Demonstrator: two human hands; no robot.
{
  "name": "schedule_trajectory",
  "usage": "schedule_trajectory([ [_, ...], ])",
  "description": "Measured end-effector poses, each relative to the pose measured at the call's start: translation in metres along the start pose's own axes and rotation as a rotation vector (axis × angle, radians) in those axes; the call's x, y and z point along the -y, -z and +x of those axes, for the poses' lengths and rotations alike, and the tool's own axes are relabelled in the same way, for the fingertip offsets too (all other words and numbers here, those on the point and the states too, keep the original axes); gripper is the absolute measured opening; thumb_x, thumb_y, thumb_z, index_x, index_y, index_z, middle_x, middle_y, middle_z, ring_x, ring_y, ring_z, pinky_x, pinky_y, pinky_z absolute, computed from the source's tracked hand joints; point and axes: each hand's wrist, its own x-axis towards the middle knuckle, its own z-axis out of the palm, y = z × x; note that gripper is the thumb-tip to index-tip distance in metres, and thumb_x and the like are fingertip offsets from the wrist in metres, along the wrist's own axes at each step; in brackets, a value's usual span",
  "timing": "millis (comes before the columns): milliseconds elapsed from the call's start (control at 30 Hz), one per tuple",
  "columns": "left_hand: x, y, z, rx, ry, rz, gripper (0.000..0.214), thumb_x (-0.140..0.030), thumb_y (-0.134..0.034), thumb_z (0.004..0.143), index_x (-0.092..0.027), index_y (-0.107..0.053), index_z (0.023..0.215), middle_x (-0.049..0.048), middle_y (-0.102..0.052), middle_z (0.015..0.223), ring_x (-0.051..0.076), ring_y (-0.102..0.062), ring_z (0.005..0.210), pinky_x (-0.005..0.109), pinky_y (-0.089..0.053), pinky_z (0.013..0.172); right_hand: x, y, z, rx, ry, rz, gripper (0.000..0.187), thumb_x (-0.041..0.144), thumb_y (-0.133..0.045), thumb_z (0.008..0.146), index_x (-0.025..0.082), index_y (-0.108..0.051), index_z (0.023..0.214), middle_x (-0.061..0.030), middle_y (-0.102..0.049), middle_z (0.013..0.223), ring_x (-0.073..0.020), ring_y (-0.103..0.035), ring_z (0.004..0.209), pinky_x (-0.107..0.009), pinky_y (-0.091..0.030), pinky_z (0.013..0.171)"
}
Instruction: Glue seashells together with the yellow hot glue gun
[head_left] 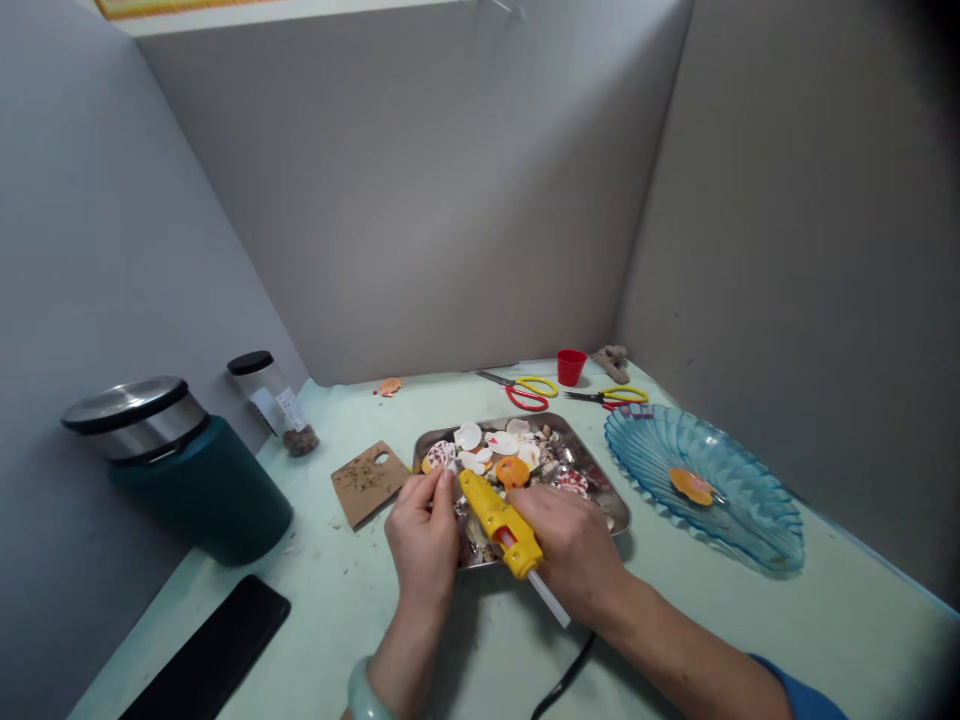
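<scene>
My right hand is wrapped round a yellow hot glue gun. A white glue stick pokes out of its rear, and the nozzle points away and to the left. Close by the nozzle, my left hand is closed in a pinch; what its fingertips hold is too small to make out. Both hands are over the near left part of a metal tray filled with shells. Among them are white shells, an orange shell and a red-speckled shell. A speckled shell lies just beyond my left fingertips.
Left are a brown board, a jar, a green flask and a black phone. Behind the tray lie two scissors and a red cup. A blue dish holds an orange shell. A black cord runs nearby.
</scene>
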Motion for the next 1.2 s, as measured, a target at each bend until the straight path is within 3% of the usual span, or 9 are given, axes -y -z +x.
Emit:
schedule_trajectory([
  [867, -0.0042, -0.0002, -0.0014, -0.013, -0.010, -0.032, 0.033, -0.044, -0.059, 0.083, -0.016, -0.076, 0.080, 0.0069, -0.069, 0.080, 0.019, -0.064, 0.068, 0.029, -0.051, 0.061, -0.0025, -0.0013, 0.0006, 0.012, -0.034, -0.058, 0.015, 0.022, -0.058, 0.087, 0.019, -0.056, 0.072, -0.0014, -0.061, 0.066, -0.0166, -0.054, 0.061, -0.029, -0.028, 0.058],
  [1200, -0.0057, 0.0005, 0.0003, -0.060, 0.149, -0.097, 0.038, -0.047, -0.061, 0.080, -0.014, -0.077, 0.090, 0.0068, -0.072, 0.085, 0.015, -0.061, 0.055, 0.028, -0.050, 0.054, 0.0019, 0.0012, -0.0013, -0.002, 0.019, -0.022, 0.026, 0.030, -0.050, 0.093, 0.019, -0.056, 0.071, -0.0021, -0.060, 0.065, -0.0162, -0.053, 0.061, -0.029, -0.028, 0.059],
])
